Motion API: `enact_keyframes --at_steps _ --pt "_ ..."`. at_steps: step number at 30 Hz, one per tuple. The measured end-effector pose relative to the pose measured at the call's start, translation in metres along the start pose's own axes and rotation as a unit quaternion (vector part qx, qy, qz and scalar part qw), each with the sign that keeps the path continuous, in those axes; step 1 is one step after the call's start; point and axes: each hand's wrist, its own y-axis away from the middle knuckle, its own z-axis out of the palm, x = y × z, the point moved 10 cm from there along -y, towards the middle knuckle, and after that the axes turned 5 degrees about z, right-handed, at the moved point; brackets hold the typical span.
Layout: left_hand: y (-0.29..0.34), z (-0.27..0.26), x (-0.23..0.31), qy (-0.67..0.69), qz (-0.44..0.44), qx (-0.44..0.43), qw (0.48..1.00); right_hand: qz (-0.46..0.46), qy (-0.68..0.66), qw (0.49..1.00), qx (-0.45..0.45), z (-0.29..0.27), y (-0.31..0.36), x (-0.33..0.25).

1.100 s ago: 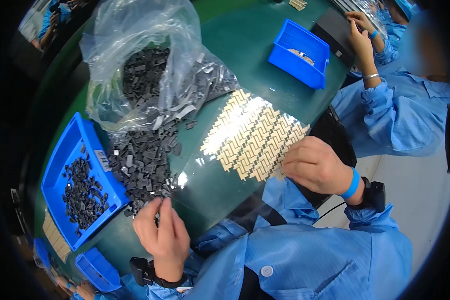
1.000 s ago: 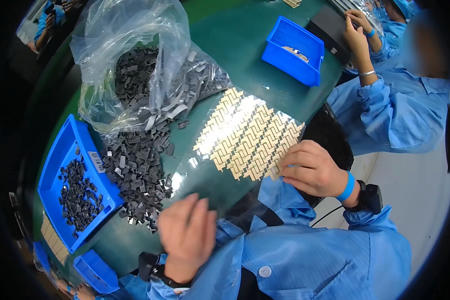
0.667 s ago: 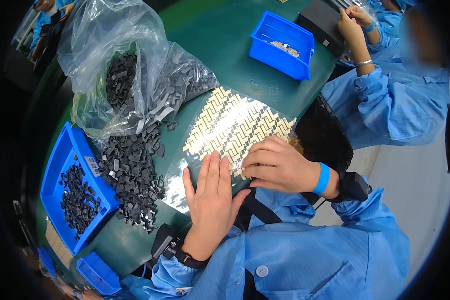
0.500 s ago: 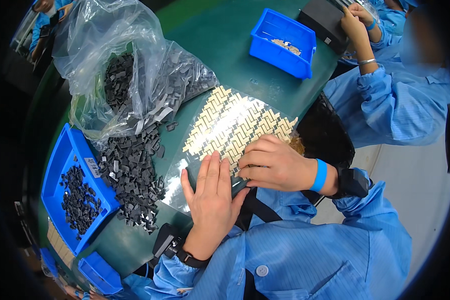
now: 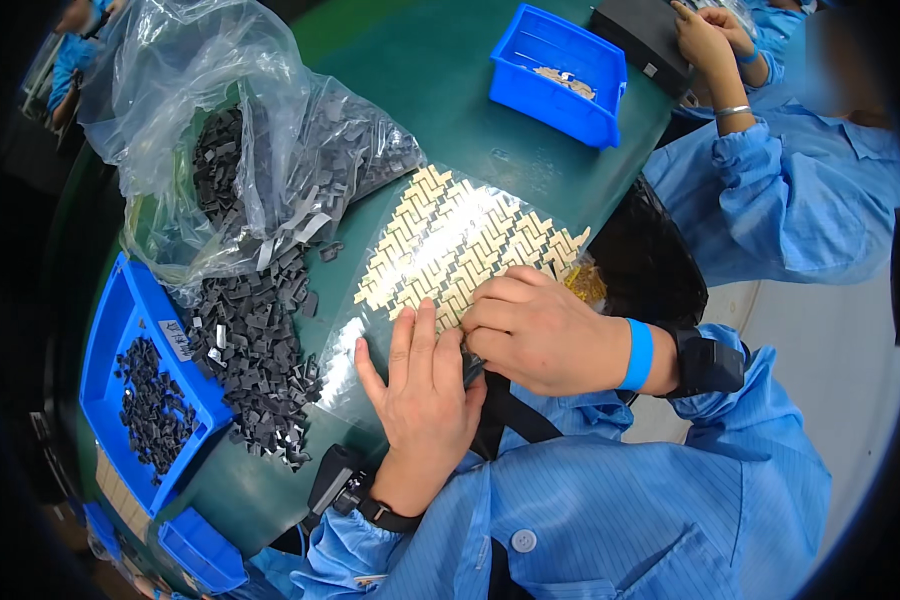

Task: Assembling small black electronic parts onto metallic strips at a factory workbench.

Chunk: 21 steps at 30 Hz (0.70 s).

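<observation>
A clear plastic sheet (image 5: 345, 365) lies at the table's near edge, bearing rows of small cream zigzag-shaped stickers (image 5: 475, 240). My left hand (image 5: 420, 385) rests on its near part, palm down with the fingers stretched out. Over the sheet's near right part bends my right hand (image 5: 545, 330), thumb and fingers drawn together in a pinch close to the left fingertips. What the pinch holds, if anything, is hidden beneath the fingers. To the left of the sheet spreads a heap of small dark grey rectangular pieces (image 5: 255, 350).
A clear plastic bag (image 5: 200, 60) with more dark pieces lies far left. A blue bin (image 5: 100, 390) of small black pieces stands left, another blue bin (image 5: 560, 115) with cream pieces far right. Beyond a black bag (image 5: 660, 250), a co-worker's hand (image 5: 705, 45) is near a black box (image 5: 645, 40).
My right hand has shifted slightly left, nearer the left fingers. The left hand stays almost in place on the sheet. The whole view has moved a little.
</observation>
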Motion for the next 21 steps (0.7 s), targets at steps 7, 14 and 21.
enact_keyframes --at_steps 7,14,21 --pt "0.000 0.004 -0.002 0.015 -0.001 0.010 1.000 -0.036 -0.040 0.995 -0.083 0.006 0.002 0.007" --pt "-0.003 0.004 -0.002 0.016 0.004 0.002 1.000 -0.051 -0.009 0.997 -0.061 0.001 0.006 0.010" --pt "-0.007 -0.009 0.000 0.037 -0.010 -0.049 0.998 0.099 -0.212 0.971 0.054 -0.038 -0.006 0.041"
